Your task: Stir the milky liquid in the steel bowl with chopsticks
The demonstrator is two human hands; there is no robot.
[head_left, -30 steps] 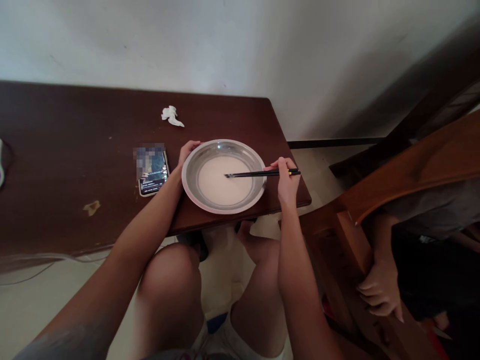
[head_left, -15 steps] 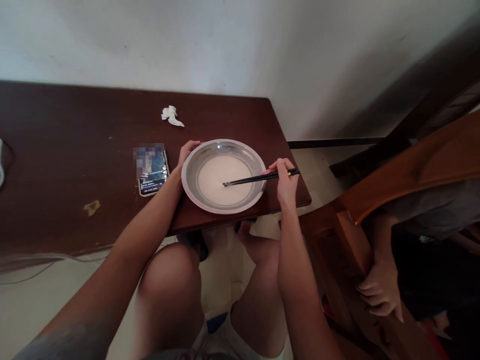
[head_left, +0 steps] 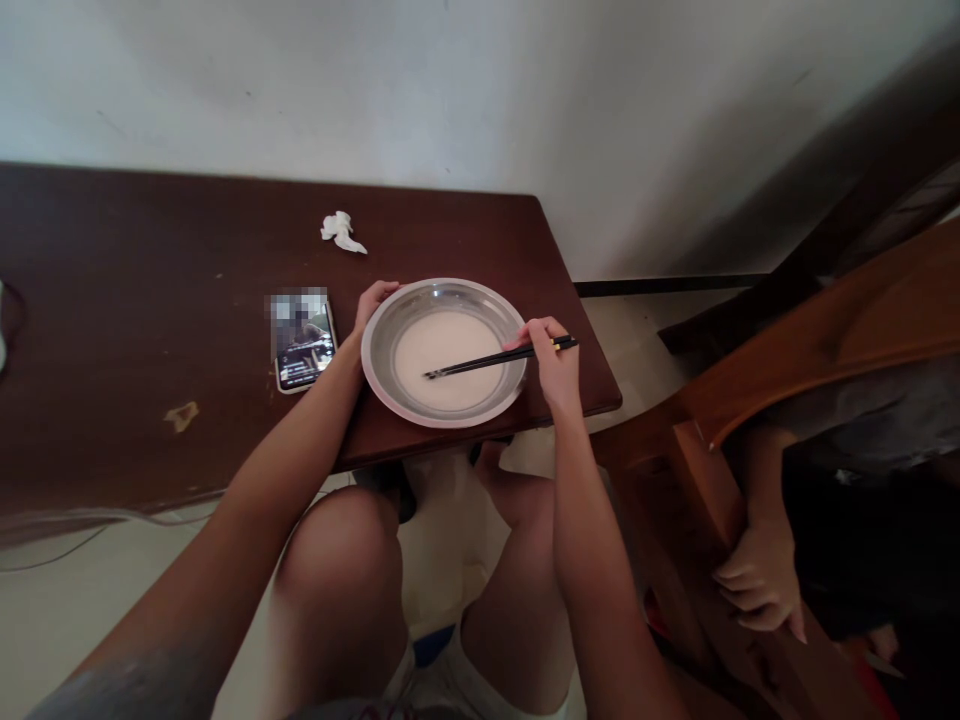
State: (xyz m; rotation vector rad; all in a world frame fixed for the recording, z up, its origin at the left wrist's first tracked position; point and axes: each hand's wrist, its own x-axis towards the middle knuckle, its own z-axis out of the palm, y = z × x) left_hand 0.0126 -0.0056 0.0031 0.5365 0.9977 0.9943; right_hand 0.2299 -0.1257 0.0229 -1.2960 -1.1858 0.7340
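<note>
A wide, shallow metal bowl [head_left: 386, 385] rests on the dark wooden table, near its front right corner. Pale, milky liquid [head_left: 450, 340] covers the bowl's bottom. My left hand [head_left: 373, 303] grips the bowl's far left rim, its fingers partly hidden behind it. Black chopsticks [head_left: 487, 360] are pinched in my right hand [head_left: 553, 362] at the bowl's right side. Their tips meet the liquid left of the middle, pointing left.
A phone [head_left: 304, 345] with a lit screen lies left of the bowl, near my left forearm. Crumpled tissue [head_left: 343, 232] sits farther back on the table [head_left: 112, 300]. At right, another person's hand [head_left: 761, 575] rests on a wooden chair [head_left: 705, 480]. A cable [head_left: 90, 515] runs along the table's front left edge.
My right hand has shifted left with the chopsticks, and their tips have moved left through the liquid. The left hand stays on the bowl. The phone's screen picture has changed.
</note>
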